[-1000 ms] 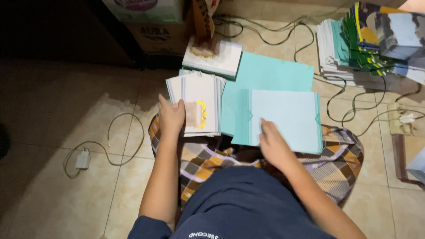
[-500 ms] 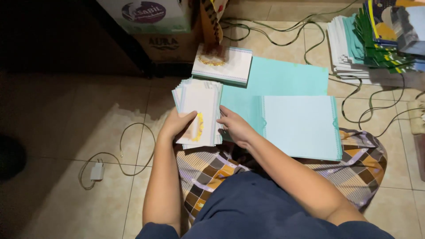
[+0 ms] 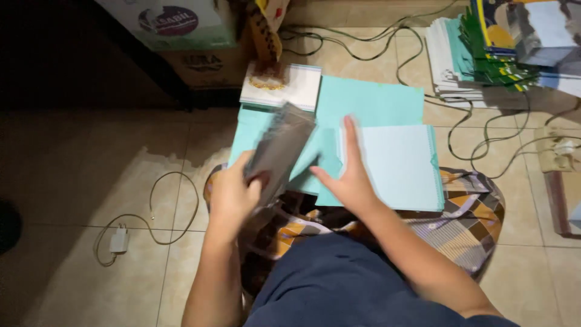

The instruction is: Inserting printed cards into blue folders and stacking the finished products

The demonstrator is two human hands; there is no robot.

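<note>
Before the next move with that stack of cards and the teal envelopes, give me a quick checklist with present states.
1. Left hand grips the card stack: ok, stack lifted and tilted.
2. Card edges squared: cannot tell, blurred.
3. Right hand flat on the teal envelopes: ok.
4. Envelope pile rests steady on the plaid cloth: ok.
5. Second card stack lies apart from the hands: ok.
6. Cables away from the work area: ok.

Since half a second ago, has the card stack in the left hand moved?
Yes. The card stack has tilted up on edge in the left hand, over the teal sheets.
</note>
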